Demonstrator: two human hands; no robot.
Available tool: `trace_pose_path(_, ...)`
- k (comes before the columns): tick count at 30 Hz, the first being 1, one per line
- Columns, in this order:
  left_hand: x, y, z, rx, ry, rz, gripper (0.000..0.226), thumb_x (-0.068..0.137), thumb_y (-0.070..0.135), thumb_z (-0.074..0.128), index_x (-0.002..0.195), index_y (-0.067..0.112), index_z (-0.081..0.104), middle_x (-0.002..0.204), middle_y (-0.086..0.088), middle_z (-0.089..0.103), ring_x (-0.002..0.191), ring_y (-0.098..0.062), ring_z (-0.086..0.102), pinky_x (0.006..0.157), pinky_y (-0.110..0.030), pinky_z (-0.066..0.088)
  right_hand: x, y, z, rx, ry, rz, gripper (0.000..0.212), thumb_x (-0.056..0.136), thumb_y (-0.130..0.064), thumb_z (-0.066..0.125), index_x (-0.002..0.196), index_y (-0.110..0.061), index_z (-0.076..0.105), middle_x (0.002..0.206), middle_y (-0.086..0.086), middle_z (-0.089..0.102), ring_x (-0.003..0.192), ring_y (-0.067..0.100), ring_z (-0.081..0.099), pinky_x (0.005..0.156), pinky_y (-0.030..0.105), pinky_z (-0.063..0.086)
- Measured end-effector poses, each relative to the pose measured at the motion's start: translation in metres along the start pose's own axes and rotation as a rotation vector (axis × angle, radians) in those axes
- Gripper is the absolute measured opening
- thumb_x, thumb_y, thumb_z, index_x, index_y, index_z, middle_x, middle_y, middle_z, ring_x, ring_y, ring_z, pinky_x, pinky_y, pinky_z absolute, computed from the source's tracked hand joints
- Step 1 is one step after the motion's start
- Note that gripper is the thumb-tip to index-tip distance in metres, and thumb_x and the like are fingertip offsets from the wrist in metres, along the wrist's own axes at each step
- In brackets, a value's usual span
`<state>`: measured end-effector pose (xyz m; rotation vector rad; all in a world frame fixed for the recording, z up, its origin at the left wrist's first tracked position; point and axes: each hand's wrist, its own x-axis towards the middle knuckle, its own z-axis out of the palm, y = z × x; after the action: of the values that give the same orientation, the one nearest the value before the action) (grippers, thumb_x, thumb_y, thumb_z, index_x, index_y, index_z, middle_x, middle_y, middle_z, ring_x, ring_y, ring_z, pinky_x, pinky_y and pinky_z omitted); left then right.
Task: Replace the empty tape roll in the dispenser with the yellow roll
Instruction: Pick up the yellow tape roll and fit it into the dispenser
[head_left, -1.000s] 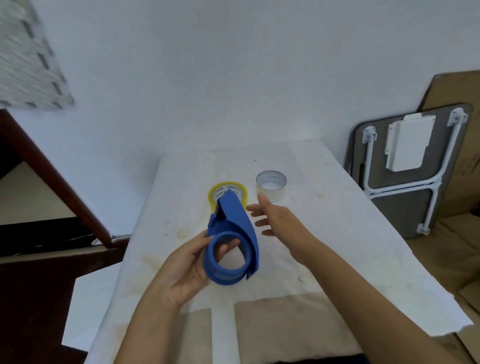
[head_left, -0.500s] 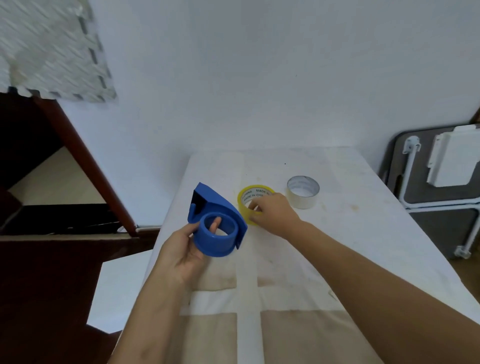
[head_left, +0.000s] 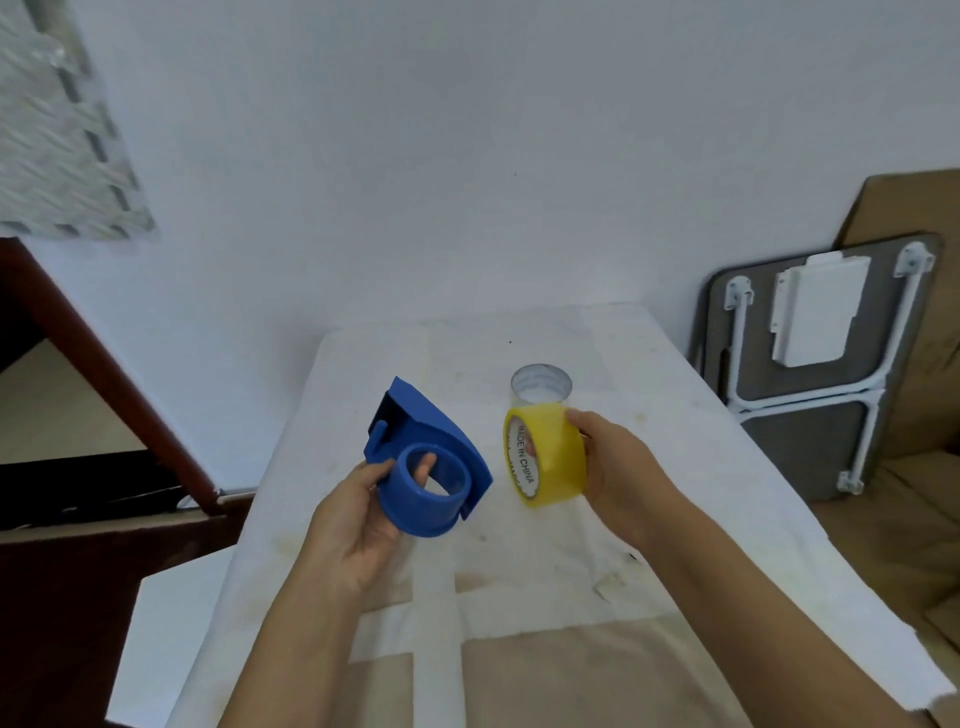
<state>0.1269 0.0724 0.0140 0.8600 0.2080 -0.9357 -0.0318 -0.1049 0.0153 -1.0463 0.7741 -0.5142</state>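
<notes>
Empty tape core (head_left: 541, 384): lower front hidden behind yellow tape roll (head_left: 545, 454). Roll's far side covered by right hand (head_left: 613, 467). Left hand (head_left: 358, 525) fingers partly hidden inside blue dispenser (head_left: 428, 457) hub. Both forearms cut by bottom edge. Patterned panel (head_left: 57, 140) top left blurred.

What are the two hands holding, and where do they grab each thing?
The left hand holds the blue dispenser by its round hub. The right hand holds the yellow tape roll around its outer rim.

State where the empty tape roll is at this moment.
In the head view, the empty tape roll stands on the white table right of centre, just behind the yellow tape roll held in the right hand.
</notes>
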Motion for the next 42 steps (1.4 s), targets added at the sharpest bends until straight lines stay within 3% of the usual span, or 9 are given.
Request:
trace_pose_path(3, -0.004, -0.012, 0.011, 0.044, -0.023, 0.001, 0.028, 0.096, -0.001, 0.055, 0.123, 0.0, 0.062, 0.124, -0.025, 0.068, 0.084, -0.029, 0.078, 0.073, -0.037, 0.064, -0.023, -0.004, -0.012, -0.028, -0.002, -0.043, 0.034, 0.098, -0.038, 0.046, 0.101, -0.013, 0.069, 0.1, 0.01, 0.074, 0.096, 0.024, 0.069, 0.091, 0.038, 0.05)
trace_pose_path(5, -0.006, -0.02, 0.018, 0.083, -0.033, -0.004, 0.022, 0.096, -0.001, 0.054, 0.116, 0.0, 0.064, 0.122, -0.024, 0.069, 0.083, -0.029, 0.078, 0.074, -0.037, 0.064, -0.038, -0.006, -0.02, -0.104, -0.032, -0.11, 0.024, 0.094, -0.027, 0.055, 0.111, -0.014, 0.066, 0.105, 0.005, 0.075, 0.1, 0.022, 0.069, 0.091, 0.037, 0.051)
trace_pose_path(12, -0.017, -0.042, 0.038, 0.226, -0.079, -0.006, 0.019, 0.098, 0.001, 0.051, 0.108, 0.006, 0.066, 0.122, -0.022, 0.069, 0.099, -0.029, 0.071, 0.078, -0.033, 0.063, -0.078, 0.002, -0.036, -0.194, 0.023, -0.207, 0.046, 0.09, -0.01, 0.06, 0.124, -0.039, 0.049, 0.083, -0.02, 0.076, 0.1, 0.018, 0.064, 0.093, 0.04, 0.046)
trace_pose_path(19, -0.025, -0.056, 0.049, 0.384, -0.151, 0.025, 0.027, 0.099, 0.003, 0.051, 0.122, 0.008, 0.063, 0.109, -0.017, 0.076, 0.081, -0.023, 0.077, 0.067, -0.03, 0.064, -0.092, 0.007, -0.038, -0.225, 0.138, -0.202, 0.016, 0.092, -0.018, 0.057, 0.105, -0.028, 0.059, 0.086, -0.012, 0.071, 0.094, 0.021, 0.058, 0.079, 0.035, 0.044)
trace_pose_path(24, -0.025, -0.057, 0.051, 0.536, -0.192, 0.06, 0.032, 0.099, 0.002, 0.051, 0.128, 0.013, 0.061, 0.104, -0.014, 0.079, 0.085, -0.025, 0.076, 0.066, -0.03, 0.064, -0.097, 0.011, -0.037, -0.296, 0.228, -0.206, 0.01, 0.098, -0.023, 0.049, 0.104, -0.023, 0.056, 0.059, -0.036, 0.063, 0.071, -0.002, 0.062, 0.068, 0.024, 0.044)
trace_pose_path(27, -0.026, -0.057, 0.052, 0.603, -0.2, 0.076, 0.035, 0.098, 0.003, 0.052, 0.13, 0.014, 0.06, 0.106, -0.014, 0.078, 0.08, -0.024, 0.077, 0.063, -0.029, 0.064, -0.096, 0.013, -0.037, -0.307, 0.303, -0.192, 0.012, 0.098, -0.029, 0.046, 0.096, -0.028, 0.058, 0.073, -0.017, 0.065, 0.076, 0.007, 0.057, 0.071, 0.028, 0.046)
trace_pose_path(30, -0.027, -0.058, 0.051, 0.636, -0.203, 0.098, 0.037, 0.098, 0.003, 0.053, 0.132, 0.016, 0.058, 0.113, -0.014, 0.076, 0.082, -0.023, 0.077, 0.065, -0.031, 0.063, -0.094, 0.013, -0.038, -0.305, 0.332, -0.218, 0.018, 0.099, -0.031, 0.043, 0.09, -0.031, 0.059, 0.088, -0.016, 0.058, 0.082, 0.007, 0.053, 0.074, 0.03, 0.046)
trace_pose_path(37, -0.03, -0.068, 0.053, 0.579, -0.175, 0.159, 0.043, 0.097, -0.001, 0.054, 0.135, 0.018, 0.054, 0.116, -0.011, 0.074, 0.092, -0.024, 0.075, 0.074, -0.036, 0.061, -0.099, 0.009, -0.037, -0.423, 0.194, -0.345, 0.014, 0.104, -0.026, 0.033, 0.103, -0.032, 0.046, 0.065, -0.053, 0.053, 0.066, -0.026, 0.052, 0.053, 0.003, 0.043)
trace_pose_path(42, -0.031, -0.074, 0.058, 0.571, -0.169, 0.233, 0.043, 0.099, -0.002, 0.051, 0.134, 0.022, 0.05, 0.123, -0.009, 0.07, 0.094, -0.018, 0.073, 0.066, -0.03, 0.061, -0.101, 0.012, -0.031, -0.377, 0.234, -0.38, 0.019, 0.102, -0.025, 0.038, 0.094, -0.033, 0.053, 0.079, -0.009, 0.06, 0.077, 0.011, 0.049, 0.068, 0.028, 0.043)
